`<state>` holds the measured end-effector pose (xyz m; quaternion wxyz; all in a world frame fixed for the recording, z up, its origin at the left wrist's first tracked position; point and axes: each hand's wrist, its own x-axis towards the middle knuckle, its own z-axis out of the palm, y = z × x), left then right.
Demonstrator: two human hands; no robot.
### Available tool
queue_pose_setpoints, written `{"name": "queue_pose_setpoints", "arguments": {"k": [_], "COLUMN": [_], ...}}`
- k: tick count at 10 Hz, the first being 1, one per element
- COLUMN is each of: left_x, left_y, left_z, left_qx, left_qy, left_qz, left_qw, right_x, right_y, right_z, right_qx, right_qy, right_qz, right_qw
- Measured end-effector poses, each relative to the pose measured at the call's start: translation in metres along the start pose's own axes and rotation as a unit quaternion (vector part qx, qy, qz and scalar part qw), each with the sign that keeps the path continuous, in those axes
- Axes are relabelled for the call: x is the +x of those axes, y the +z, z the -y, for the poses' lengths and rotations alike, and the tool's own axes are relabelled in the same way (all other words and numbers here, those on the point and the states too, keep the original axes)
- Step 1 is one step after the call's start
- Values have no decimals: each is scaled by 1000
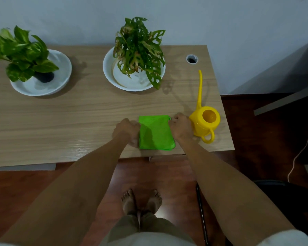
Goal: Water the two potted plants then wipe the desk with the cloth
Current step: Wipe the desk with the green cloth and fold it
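Observation:
A folded green cloth lies flat near the desk's front edge. My left hand grips its left edge and my right hand pinches its far right corner. A yellow watering can with a long thin spout stands just right of my right hand, touching or nearly touching it. Two potted plants stand at the back in white dishes: a holey-leaved one in the middle and a bright green leafy one at the left.
The wooden desk ends just right of the watering can. A cable hole sits at the back right corner. A dark chair and a cord are on the floor at right. My bare feet stand below the desk's front edge.

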<state>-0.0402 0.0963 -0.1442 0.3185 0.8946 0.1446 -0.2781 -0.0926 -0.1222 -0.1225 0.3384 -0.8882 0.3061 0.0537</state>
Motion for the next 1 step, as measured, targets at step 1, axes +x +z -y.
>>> {"name": "queue_pose_setpoints", "arguments": {"k": [1], "left_x": [7], "left_y": [-19], "left_z": [13], "left_qx": [-4], "left_qy": [-19], "left_qz": [-30], "left_qw": [999], "right_x": [-7], "right_y": [-4], "right_z": [18], "right_qx": [20], "right_qy": [-47], "right_qz": [17], "right_qw": [999]}}
